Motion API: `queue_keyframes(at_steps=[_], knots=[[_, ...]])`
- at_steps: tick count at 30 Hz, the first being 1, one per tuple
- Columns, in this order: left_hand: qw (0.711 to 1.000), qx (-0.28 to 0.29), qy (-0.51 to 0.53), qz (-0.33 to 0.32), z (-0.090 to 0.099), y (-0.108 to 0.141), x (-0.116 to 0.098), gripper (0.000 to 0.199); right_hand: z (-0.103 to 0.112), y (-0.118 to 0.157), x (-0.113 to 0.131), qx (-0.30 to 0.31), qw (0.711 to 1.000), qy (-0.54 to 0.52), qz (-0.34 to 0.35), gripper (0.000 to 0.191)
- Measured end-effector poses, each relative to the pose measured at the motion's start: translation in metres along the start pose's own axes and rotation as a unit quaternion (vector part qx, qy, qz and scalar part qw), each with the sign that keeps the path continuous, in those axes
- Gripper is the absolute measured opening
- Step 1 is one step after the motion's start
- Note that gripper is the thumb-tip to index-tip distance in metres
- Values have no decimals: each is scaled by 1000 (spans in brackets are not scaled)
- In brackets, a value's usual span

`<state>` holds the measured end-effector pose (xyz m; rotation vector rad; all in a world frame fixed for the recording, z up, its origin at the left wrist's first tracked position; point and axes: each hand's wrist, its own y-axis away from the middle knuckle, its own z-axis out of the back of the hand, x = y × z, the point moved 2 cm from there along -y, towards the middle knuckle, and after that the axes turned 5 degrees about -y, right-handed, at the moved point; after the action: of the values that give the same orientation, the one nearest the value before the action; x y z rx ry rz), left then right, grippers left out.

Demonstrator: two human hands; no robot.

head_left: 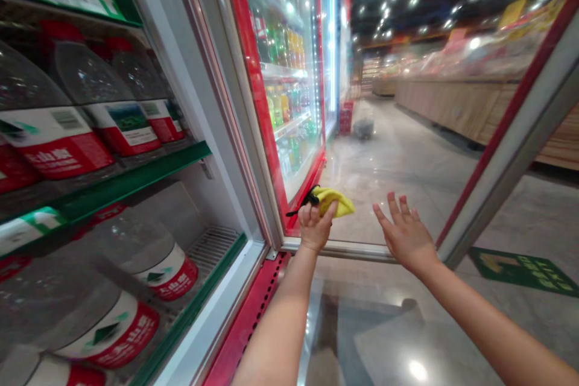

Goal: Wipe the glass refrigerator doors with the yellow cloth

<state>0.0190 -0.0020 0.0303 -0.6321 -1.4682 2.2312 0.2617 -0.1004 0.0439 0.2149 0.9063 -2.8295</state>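
Note:
My left hand (315,228) is closed around a yellow cloth (341,202), near the lower hinge-side corner of an open glass cooler door. A small black object (312,196) with a thin dark end shows at the same fingers; I cannot make out its kind. My right hand (407,234) holds nothing, its fingers spread in front of the door's glass. Its wrist is close to the lower corner where the door's bottom rail (357,248) meets the red-edged side frame (506,151). Whether the palm touches the glass is not clear.
At left, cooler shelves with green edges (136,172) hold large red-capped water bottles (113,96). Another drinks cooler (289,84) stands beyond the glass. Wood-sided display counters (452,102) line the right. A green floor sign (525,270) lies on the shiny floor.

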Motion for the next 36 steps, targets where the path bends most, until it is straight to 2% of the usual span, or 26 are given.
queue_keyframes(at_steps=[2, 4, 8, 11, 13, 15, 17, 19, 21, 22, 24, 26, 27, 28, 30, 33, 34, 36], knots=[[1000, 8, 12, -28, 2, 10, 3, 33, 4, 0, -6, -3, 1000, 4, 10, 86], [1000, -1, 14, -21, -2, 5, -1, 37, 7, -1, -12, -8, 1000, 3, 22, 80], [999, -18, 6, 45, -23, -27, -36, 49, 9, -4, -17, -19, 999, -18, 26, 78], [997, 36, 45, -56, -32, -26, -62, 46, 8, -5, -20, -20, 999, -44, 26, 72], [988, 60, 77, -122, -30, -14, -62, 40, 9, -3, -29, -20, 997, -63, 41, 66], [989, 52, 81, -110, -26, -7, -53, 38, 11, 4, -43, -29, 996, -68, 58, 66], [996, 31, 67, -59, -27, -11, -47, 39, 14, 12, -61, -50, 997, -50, 42, 74], [999, 7, 48, 4, -32, -22, -53, 41, 14, 19, -77, -66, 998, -24, -3, 87], [999, 2, 42, 25, -40, -30, -68, 43, 10, 24, -88, -68, 997, -9, -37, 99], [999, 10, 47, 12, -43, -31, -76, 43, 8, 26, -90, -66, 997, -10, -43, 102], [995, 33, 68, -60, -47, -25, -89, 44, 5, 27, -94, -63, 997, -19, -39, 104], [988, 45, 85, -122, -45, -17, -92, 42, 6, 28, -97, -61, 997, -31, -34, 103], [986, 43, 88, -133, -42, -16, -91, 40, 8, 28, -99, -56, 997, -35, -31, 101], [987, 35, 88, -128, -40, -18, -90, 39, 10, 29, -102, -48, 998, -35, -28, 99], [994, 12, 77, -76, -37, -31, -92, 40, 14, 30, -106, -33, 999, -32, -24, 94], [997, -18, 65, 21, -39, -58, -113, 47, 14, 30, -108, -30, 998, -41, -28, 92], [997, -13, 70, 23, -42, -62, -123, 48, 14, 29, -107, -34, 998, -49, -30, 93], [994, 24, 93, -48, -48, -59, -142, 50, 13, 28, -107, -37, 997, -66, -31, 92]])
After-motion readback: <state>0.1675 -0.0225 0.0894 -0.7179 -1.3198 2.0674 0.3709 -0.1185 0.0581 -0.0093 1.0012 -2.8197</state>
